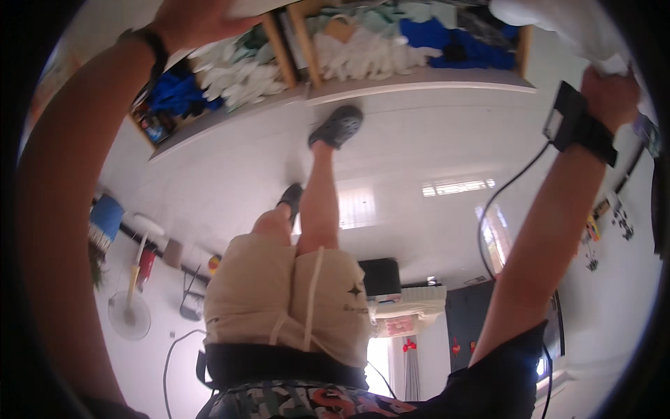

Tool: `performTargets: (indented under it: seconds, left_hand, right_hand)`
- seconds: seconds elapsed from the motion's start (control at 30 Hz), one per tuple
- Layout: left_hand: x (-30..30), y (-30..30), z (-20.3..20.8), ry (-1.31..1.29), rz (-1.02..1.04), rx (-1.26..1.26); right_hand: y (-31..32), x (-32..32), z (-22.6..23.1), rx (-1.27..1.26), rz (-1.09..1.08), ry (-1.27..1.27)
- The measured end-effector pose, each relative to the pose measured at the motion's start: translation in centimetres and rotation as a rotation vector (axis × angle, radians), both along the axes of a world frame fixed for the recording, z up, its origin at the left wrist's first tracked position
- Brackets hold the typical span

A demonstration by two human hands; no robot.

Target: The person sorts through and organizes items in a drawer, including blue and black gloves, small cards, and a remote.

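Note:
My left hand point(192, 24) reaches up to the top edge, where most of its fingers are cut off. Its thumb stretches out to the right, close beneath a pale surface point(257, 7); whether they touch I cannot tell. At the upper right, my right hand point(611, 96) is closed around the lower end of a crumpled white cloth point(576, 29), whose upper part leaves the picture. Between the hands, open wooden compartments hold piles of white gloves point(359, 56) and blue gloves or cloth point(464, 50). More white gloves point(241, 73) fill the left compartment.
A shelf edge point(419, 85) runs across above the glossy white floor point(412, 146). A black cable point(481, 234) hangs from the black device point(567, 115) on my right wrist. A fan point(130, 314) and a dustpan point(193, 305) stand at the left. Behind me is a bed point(412, 318).

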State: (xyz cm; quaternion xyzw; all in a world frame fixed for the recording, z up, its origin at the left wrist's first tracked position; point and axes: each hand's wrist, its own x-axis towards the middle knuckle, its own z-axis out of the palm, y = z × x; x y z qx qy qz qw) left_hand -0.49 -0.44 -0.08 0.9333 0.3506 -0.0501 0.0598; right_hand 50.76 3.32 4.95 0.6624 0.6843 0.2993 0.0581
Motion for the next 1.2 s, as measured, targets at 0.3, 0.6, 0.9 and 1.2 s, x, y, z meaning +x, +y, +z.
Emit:
performTargets:
  seconds: [0.3, 0.6, 0.9, 1.2]
  left_hand:
    - [-1.1, -0.2, -1.6, -0.179, 0.042, -0.019]
    - [-0.9, -0.3, -1.0, -0.116, 0.071, -0.108]
    - [-0.3, -0.2, -0.4, -0.109, 0.064, -0.110]
    - [-0.5, 0.0, -0.2, -0.073, 0.048, -0.113]
  right_hand:
    - [-0.6, -1.4, 2.2, 0.156, 0.014, 0.296]
    - [-0.7, -3.9, 5.3, 0.252, 0.039, 0.270]
    - [-3.4, -5.4, 4.5, 0.296, 0.069, 0.630]
    - [-7.5, -2.8, 4.4, 0.276, -0.116, 0.986]
